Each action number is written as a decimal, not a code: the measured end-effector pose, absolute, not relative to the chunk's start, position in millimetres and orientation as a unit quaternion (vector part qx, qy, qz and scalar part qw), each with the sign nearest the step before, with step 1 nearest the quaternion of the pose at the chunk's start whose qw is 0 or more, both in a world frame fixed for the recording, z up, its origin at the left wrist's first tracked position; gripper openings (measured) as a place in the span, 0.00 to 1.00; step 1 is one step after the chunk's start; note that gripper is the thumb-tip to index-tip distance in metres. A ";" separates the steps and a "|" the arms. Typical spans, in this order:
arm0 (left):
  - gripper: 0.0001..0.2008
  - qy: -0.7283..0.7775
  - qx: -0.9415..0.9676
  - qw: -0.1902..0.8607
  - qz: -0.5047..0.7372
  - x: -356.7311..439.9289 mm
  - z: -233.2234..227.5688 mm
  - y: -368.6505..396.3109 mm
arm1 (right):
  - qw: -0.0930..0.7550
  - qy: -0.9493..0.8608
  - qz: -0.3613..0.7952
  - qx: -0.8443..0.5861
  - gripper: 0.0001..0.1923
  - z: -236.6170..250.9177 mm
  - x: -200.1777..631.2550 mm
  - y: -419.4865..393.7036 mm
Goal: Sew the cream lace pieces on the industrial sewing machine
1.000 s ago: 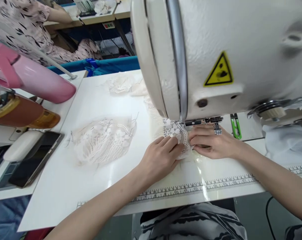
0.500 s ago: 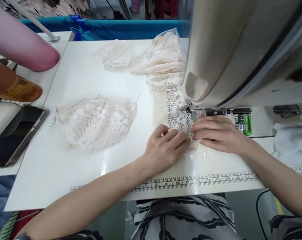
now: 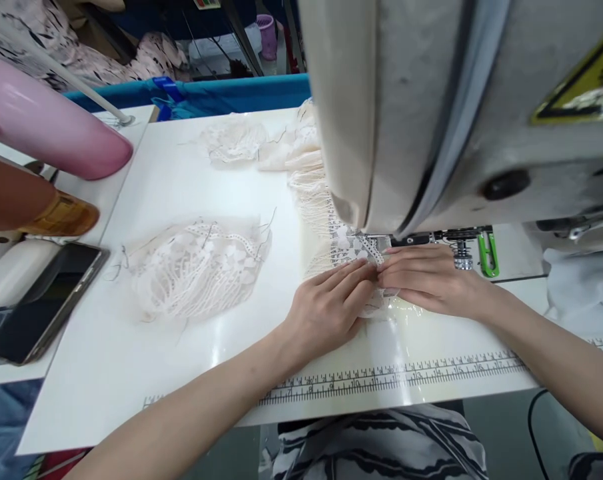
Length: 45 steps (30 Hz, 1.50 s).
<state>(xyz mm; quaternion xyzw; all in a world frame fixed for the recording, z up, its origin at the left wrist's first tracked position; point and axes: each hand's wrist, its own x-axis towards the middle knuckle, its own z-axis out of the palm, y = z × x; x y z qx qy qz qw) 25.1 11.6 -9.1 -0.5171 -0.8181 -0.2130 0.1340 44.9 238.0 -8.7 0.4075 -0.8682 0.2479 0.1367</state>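
Left hand (image 3: 328,303) now meets right hand (image 3: 434,280). Fingers nearly together, gently bent, both touch lace trim (image 3: 347,245); pinch hidden. Keep it flat.

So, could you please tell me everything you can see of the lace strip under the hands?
The lace strip is off-white, thin and partly see-through, with pale floral motifs and a dotted border. It lies on the white table, rumpled farther back. The left hand and right hand touch its near part; the sewing machine hides some of it.
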 end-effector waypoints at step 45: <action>0.15 -0.844 -0.476 0.144 -0.200 15.8 -7.8 10.8 | 0.167 -0.911 0.174 0.335 0.13 -19.6 50.5 218.9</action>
